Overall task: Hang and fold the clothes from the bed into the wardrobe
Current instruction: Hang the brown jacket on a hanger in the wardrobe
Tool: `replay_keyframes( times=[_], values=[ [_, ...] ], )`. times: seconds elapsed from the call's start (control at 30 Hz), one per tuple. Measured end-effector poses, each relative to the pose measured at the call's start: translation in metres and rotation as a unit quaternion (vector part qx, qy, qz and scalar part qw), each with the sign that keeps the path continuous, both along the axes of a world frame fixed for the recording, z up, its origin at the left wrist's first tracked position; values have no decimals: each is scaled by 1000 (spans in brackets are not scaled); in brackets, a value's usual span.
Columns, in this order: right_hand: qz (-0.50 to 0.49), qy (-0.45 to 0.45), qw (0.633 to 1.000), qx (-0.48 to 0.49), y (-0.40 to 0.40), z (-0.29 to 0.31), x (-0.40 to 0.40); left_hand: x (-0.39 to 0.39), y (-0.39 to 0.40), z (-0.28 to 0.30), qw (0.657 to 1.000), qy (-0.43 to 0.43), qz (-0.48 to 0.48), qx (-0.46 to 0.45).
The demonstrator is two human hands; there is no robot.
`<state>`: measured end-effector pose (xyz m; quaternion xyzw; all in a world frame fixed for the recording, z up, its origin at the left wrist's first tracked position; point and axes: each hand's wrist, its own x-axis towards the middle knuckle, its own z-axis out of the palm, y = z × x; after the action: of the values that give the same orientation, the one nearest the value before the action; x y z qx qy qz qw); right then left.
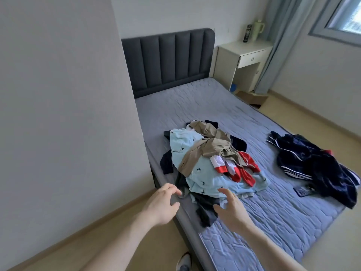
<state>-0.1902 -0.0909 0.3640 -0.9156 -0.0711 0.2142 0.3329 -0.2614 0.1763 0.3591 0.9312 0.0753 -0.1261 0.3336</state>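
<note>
The clothes (213,163) still lie heaped mid-bed (273,216), a navy garment (316,167) apart toward the bed's far edge, both hands (197,206) spread empty just short of the heap: nothing hung or folded yet.

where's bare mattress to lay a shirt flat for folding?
Three free patches on the mattress: the stretch between the headboard and the clothes pile; the strip between the pile and the dark jacket; the near corner by the right hand. Crowded: the pile hugs the wall-side edge by the left hand; a phone lies beside the jacket.
</note>
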Motion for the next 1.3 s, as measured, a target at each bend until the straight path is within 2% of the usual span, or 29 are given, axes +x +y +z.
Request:
replay_keyframes(
  times=[0.2, 0.37, 0.5, 0.7, 0.83, 0.9, 1.0, 1.1, 1.2, 1.3],
  values=[
    [-49, 5, 999, -8, -2, -27, 137, 185, -5, -54, 997, 62, -12, -40],
    [-75, 11, 997, -29, -19, -73, 233, 334, -31, -122, 991, 118, -54, 20],
    [-95, 6, 995, -36, -33, -120, 283, 420, -56, -182, 987, 138, -55, 61],
    [-124, 14, 992, -11, -64, -202, 328, 514, -98, -274, 984, 119, -84, 102],
    [-131, 16, 991, -9, -78, -240, 343, 537, -106, -321, 978, 144, -93, 121],
    [-130, 23, 991, -7, -81, -249, 342, 538, -104, -329, 984, 134, -70, 95],
    [-133, 23, 991, -2, -82, -250, 339, 537, -98, -312, 996, 71, 43, -42],
    [-141, 32, 990, 2, -77, -235, 334, 526, -89, -249, 958, -27, 152, -241],
    [-138, 26, 990, 13, -68, -201, 330, 505, -71, -150, 911, -95, 158, -368],
    [-130, 8, 991, 29, -53, -146, 325, 472, -51, -36, 877, -170, 135, -429]
  ],
)
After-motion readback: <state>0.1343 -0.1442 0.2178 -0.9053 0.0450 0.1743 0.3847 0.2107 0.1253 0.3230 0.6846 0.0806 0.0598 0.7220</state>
